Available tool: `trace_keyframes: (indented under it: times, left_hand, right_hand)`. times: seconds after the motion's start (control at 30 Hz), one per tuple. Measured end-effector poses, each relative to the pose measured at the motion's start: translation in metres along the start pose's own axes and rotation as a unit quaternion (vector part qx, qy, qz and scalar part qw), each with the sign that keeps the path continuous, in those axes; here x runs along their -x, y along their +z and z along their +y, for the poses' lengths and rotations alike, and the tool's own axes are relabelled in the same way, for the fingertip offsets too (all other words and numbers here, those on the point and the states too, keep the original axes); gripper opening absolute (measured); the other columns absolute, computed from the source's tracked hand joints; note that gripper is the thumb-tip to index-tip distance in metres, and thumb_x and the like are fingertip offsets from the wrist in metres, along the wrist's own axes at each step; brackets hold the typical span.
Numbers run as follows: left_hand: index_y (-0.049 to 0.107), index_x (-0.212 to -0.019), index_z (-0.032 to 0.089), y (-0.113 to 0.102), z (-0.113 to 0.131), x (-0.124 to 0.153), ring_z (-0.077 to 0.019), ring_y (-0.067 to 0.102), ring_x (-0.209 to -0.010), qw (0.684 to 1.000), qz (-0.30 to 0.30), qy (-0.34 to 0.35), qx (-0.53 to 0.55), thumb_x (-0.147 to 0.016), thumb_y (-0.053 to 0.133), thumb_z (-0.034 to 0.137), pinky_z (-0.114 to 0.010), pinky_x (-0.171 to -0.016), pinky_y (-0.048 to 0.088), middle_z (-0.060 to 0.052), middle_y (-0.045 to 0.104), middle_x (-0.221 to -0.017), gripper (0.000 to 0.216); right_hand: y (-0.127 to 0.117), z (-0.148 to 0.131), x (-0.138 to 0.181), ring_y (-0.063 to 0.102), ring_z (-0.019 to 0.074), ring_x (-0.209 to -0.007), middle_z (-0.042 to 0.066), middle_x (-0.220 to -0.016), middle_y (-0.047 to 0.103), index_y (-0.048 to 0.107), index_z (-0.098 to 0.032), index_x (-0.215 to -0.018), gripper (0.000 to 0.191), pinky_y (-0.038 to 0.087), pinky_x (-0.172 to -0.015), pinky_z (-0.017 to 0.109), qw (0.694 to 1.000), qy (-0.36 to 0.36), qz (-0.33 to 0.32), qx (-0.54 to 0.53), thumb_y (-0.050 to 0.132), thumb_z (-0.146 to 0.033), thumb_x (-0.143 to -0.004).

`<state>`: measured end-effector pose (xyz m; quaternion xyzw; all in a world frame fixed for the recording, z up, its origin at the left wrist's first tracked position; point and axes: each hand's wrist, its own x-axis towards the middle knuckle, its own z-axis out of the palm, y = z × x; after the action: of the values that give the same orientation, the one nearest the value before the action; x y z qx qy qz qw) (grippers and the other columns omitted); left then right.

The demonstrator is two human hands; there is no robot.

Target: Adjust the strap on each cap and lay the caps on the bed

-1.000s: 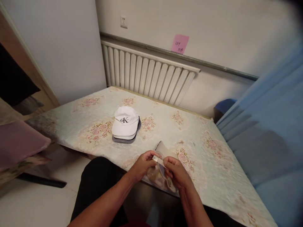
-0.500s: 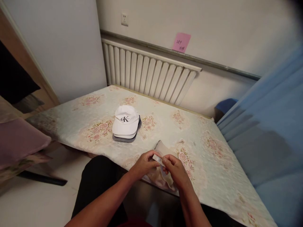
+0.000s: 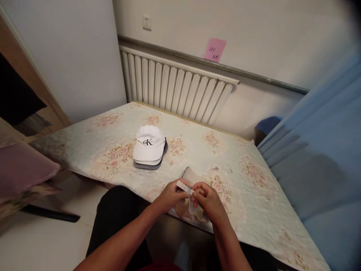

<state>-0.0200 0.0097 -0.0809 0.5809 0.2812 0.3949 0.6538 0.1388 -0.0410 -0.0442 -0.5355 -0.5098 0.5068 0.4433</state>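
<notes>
- Beige cap [image 3: 194, 176] at the lower middle of the frame, between both hands and over the near edge of the flowered cover, brim pointing up the frame, crown partly hidden behind the fingers
- Pale strap [image 3: 182, 184] with a small shiny piece along it, held above the cap, running slantwise from upper left to lower right
- Left hand [image 3: 169, 195] reaching in from the lower left, thumb and forefinger pinching the strap beside the shiny piece
- Right hand [image 3: 208, 199] reaching in from the lower right, thumb and forefinger pinching the strap at its lower right part, other fingers curled below
- Stack of caps [image 3: 149, 145] left of the frame's centre, well apart from the hands: white cap with dark lettering on top, another pale brim just under it, grey brim lowest
- Flowered cover [image 3: 194, 141] spread across the middle of the frame, under the stack
- White radiator [image 3: 169, 82] at the upper middle, below a grey pipe [image 3: 254, 75]; pink note [image 3: 215, 50] above, socket [image 3: 147, 22] farther left
- Blue curtain [image 3: 332, 158] down the right side; pink cloth [image 3: 28, 167] at the left edge
- Dark trousers [image 3: 118, 222] at the bottom, beneath the forearms
</notes>
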Motion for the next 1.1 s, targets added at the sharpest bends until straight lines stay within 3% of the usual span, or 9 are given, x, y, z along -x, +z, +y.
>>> trace_keyframes:
  times: [0.33, 0.53, 0.63, 0.77, 0.93, 1.1]
  left_hand:
    - [0.061, -0.095, 0.016, -0.007, 0.005, -0.004, -0.0153, 0.056, -0.078, 0.997, -0.045, -0.013, -0.065, -0.067, 0.070, 0.026, -0.024, -0.072, 0.042, 0.000, 0.063, -0.082, 0.030]
    - [0.063, -0.102, 0.019, -0.026, 0.028, -0.010, -0.0177, 0.057, -0.085, 0.970, -0.122, -0.018, -0.207, -0.070, 0.066, 0.034, -0.026, -0.076, 0.043, -0.002, 0.065, -0.093, 0.035]
    - [0.064, -0.102, 0.020, -0.035, 0.039, -0.013, -0.0195, 0.057, -0.090, 0.954, -0.160, -0.002, -0.253, -0.074, 0.062, 0.038, -0.026, -0.079, 0.041, -0.003, 0.065, -0.098, 0.033]
    - [0.065, -0.100, 0.021, -0.040, 0.046, -0.019, -0.0188, 0.056, -0.090, 0.944, -0.197, -0.002, -0.263, -0.077, 0.059, 0.039, -0.024, -0.078, 0.040, -0.002, 0.065, -0.097, 0.030]
    - [0.066, -0.090, 0.021, -0.042, 0.050, -0.030, -0.0155, 0.054, -0.077, 0.929, -0.256, -0.030, -0.265, -0.073, 0.064, 0.034, -0.021, -0.067, 0.038, 0.001, 0.063, -0.081, 0.022]
    - [0.059, -0.076, 0.018, -0.042, 0.052, -0.040, -0.0105, 0.046, -0.060, 0.929, -0.291, -0.108, -0.202, -0.067, 0.069, 0.035, -0.021, -0.055, 0.032, 0.004, 0.054, -0.065, 0.021]
  right_hand:
    - [-0.002, 0.006, 0.000, 0.057, 0.0148, -0.054, -0.003, -0.058, 0.062, 0.059, -0.021, -0.083, 0.011, 0.043, -0.058, 0.028, 0.997, -0.015, 0.018, 0.075, 0.061, -0.029, -0.075]
    - [-0.028, 0.004, 0.020, 0.062, 0.0213, -0.081, 0.003, -0.086, 0.068, 0.064, -0.023, -0.097, 0.024, 0.044, -0.072, 0.032, 0.992, -0.009, 0.035, 0.124, 0.063, -0.031, -0.075]
    - [-0.038, 0.009, 0.029, 0.060, 0.0212, -0.079, 0.002, -0.083, 0.067, 0.064, -0.022, -0.097, 0.023, 0.043, -0.072, 0.032, 0.987, 0.000, 0.028, 0.155, 0.063, -0.029, -0.075]
    - [-0.045, 0.020, 0.034, 0.054, 0.0176, -0.070, -0.001, -0.070, 0.060, 0.065, -0.021, -0.082, 0.010, 0.039, -0.066, 0.029, 0.983, 0.004, 0.005, 0.185, 0.063, -0.026, -0.074]
    - [-0.051, 0.029, 0.031, 0.047, 0.0135, -0.063, -0.003, -0.063, 0.054, 0.063, -0.019, -0.073, 0.005, 0.033, -0.060, 0.026, 0.990, 0.013, -0.010, 0.140, 0.065, -0.024, -0.072]
    - [-0.058, 0.034, 0.022, 0.047, 0.0111, -0.057, -0.003, -0.062, 0.057, 0.063, -0.019, -0.080, 0.017, 0.031, -0.055, 0.024, 1.000, 0.012, 0.008, -0.014, 0.071, -0.030, -0.069]
